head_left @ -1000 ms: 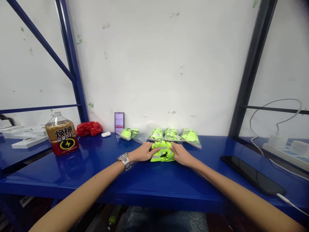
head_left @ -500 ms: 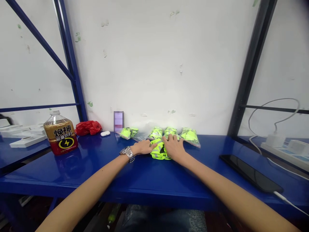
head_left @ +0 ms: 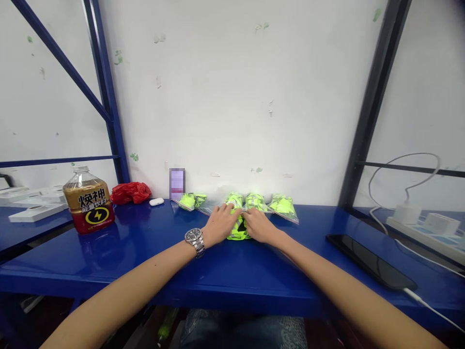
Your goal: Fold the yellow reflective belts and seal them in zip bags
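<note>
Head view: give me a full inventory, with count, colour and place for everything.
Wall: one, white, behind
Table: one, blue, in front
Frame posts: two, blue left, dark right
Neon cloth: one, yellow-green with dark patches, mid-table
Bagged bundles: four, yellow-green, along the wall
Upright screen: one, purplish, by the wall
Small case: one, white, left of the screen
Plastic bag: one, red, back left
Drink bottle: one, gold and red, left
Flat parts: several, white, far left
Phone: one, black, right
Cables: at least two, white, right
Power strip: one, white, far right
Adapters: two, white, on the strip
Unclear object: one, green, below the table
Watch: one, silver, left wrist
Left grip: one, bare, on the cloth
Right grip: one, bare, on the cloth
</note>
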Demonstrator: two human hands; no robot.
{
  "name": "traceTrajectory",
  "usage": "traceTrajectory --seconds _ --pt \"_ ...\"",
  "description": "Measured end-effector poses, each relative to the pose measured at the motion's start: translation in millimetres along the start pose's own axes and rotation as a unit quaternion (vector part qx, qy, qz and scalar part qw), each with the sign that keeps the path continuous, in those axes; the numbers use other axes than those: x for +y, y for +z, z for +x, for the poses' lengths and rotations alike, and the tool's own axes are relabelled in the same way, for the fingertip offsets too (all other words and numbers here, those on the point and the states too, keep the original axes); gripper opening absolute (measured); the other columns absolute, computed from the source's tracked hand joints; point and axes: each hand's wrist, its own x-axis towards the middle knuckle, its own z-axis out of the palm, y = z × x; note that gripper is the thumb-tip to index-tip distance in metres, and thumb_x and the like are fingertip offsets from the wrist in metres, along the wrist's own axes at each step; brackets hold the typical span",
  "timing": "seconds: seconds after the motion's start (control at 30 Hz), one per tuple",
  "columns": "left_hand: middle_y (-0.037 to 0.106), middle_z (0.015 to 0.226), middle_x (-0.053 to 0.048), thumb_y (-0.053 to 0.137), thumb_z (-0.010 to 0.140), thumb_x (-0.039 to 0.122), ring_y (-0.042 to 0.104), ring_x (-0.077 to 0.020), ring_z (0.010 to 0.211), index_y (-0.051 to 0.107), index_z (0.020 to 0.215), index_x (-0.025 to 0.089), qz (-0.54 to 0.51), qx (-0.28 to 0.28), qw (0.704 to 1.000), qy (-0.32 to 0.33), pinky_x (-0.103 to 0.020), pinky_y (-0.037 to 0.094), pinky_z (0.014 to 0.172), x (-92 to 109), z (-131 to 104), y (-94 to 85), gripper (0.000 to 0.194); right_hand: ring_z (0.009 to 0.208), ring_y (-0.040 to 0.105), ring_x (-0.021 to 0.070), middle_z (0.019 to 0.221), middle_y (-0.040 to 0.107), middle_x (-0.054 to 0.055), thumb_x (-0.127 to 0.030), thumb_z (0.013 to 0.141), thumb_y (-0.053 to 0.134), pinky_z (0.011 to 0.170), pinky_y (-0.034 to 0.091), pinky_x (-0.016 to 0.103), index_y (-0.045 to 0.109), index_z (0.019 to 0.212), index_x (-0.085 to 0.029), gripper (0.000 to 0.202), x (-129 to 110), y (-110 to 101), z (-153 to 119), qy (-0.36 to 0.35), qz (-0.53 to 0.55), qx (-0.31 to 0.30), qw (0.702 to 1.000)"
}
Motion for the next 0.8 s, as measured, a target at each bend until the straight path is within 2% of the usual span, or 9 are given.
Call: traceTrajectory --seconds 0.07,0.13,0.27,0.33,0.4,0.5,0.57,0.67,0.8 --pt "0.057 0.111 -0.012 0.034 0.090 0.011 0.053 -0.0241 0.105 0.049 0.113 0.018 -0.011 0.009 0.997 0.081 -0.038 0.040 0.091 0 -1 4.8 0.029 0.086 0.052 0.0245 0.091 0.061 0.015 -0.007 0.081 0.037 0.076 0.036 0.032 0.062 0.100 -0.010 0.032 1 -1 1 0.009 0.008 -0.002 1.000" --pt "0.059 0.102 -0.012 0.030 0.092 0.013 0.054 -0.0230 0.099 0.051 0.106 0.015 -0.040 0.000 0.994 0.100 -0.037 0.040 0.090 -2 0 6.8 0.025 0.085 0.053 0.0233 0.090 0.063 0.013 -0.008 0.082 0.037 0.073 0.035 0.031 0.062 0.102 -0.012 0.032 4 -3 1 0.018 0.024 -0.005 1.000" --pt "0.061 0.090 -0.011 0.027 0.097 0.044 0.058 -0.0242 0.088 0.054 0.093 0.014 -0.071 -0.055 0.992 0.083 -0.039 0.043 0.086 -1 6 -0.3 0.040 0.083 0.056 0.0220 0.088 0.065 0.010 -0.017 0.088 0.037 0.072 0.034 0.030 0.064 0.098 -0.016 0.029 9 -7 -2 0.040 0.066 -0.007 0.997" --pt "0.063 0.091 -0.013 0.039 0.086 0.064 0.060 -0.0284 0.088 0.056 0.093 0.012 -0.047 -0.081 0.991 0.097 -0.042 0.043 0.086 2 9 -6.3 0.054 0.085 0.056 0.0219 0.091 0.066 0.010 -0.022 0.091 0.035 0.076 0.035 0.031 0.065 0.096 -0.016 0.031 11 -9 -4 0.037 0.108 -0.004 0.993" --pt "0.064 0.093 -0.017 0.051 0.076 0.071 0.061 -0.0326 0.089 0.057 0.096 0.010 -0.017 -0.099 0.989 0.110 -0.044 0.044 0.085 5 14 -11.1 0.065 0.090 0.056 0.0216 0.097 0.066 0.009 -0.023 0.092 0.033 0.080 0.036 0.031 0.065 0.100 -0.017 0.034 13 -10 -7 0.024 0.164 -0.001 0.986" --pt "0.065 0.093 -0.019 0.057 0.075 0.061 0.063 -0.0335 0.086 0.059 0.096 0.009 -0.001 -0.134 0.986 0.102 -0.043 0.046 0.080 8 21 -15.1 0.056 0.097 0.054 0.0237 0.107 0.064 0.010 -0.027 0.087 0.042 0.085 0.036 0.034 0.059 0.119 -0.017 0.037 18 -11 -11 -0.004 0.197 -0.009 0.980" --pt "0.066 0.091 -0.018 0.061 0.073 0.051 0.064 -0.0333 0.083 0.061 0.092 0.010 -0.002 -0.158 0.983 0.093 -0.042 0.048 0.076 10 28 -16.1 0.045 0.098 0.052 0.0270 0.110 0.060 0.013 -0.031 0.077 0.055 0.086 0.037 0.037 0.052 0.128 -0.012 0.054 20 -9 -12 -0.018 0.169 -0.018 0.985" --pt "0.068 0.087 -0.016 0.066 0.064 0.043 0.065 -0.0330 0.080 0.062 0.083 0.012 -0.007 -0.193 0.978 0.080 -0.040 0.050 0.071 13 36 -15.6 0.036 0.096 0.049 0.0287 0.107 0.055 0.016 -0.033 0.063 0.067 0.085 0.039 0.039 0.050 0.126 -0.006 0.070 23 -2 -9 -0.033 0.137 -0.020 0.990" --pt "0.068 0.083 -0.015 0.070 0.056 0.041 0.066 -0.0328 0.078 0.061 0.077 0.013 -0.027 -0.218 0.975 0.046 -0.038 0.051 0.067 12 42 -10.8 0.036 0.103 0.046 0.0291 0.110 0.051 0.014 -0.032 0.059 0.070 0.089 0.039 0.040 0.051 0.123 -0.011 0.070 26 7 -4 -0.026 0.169 -0.003 0.985"
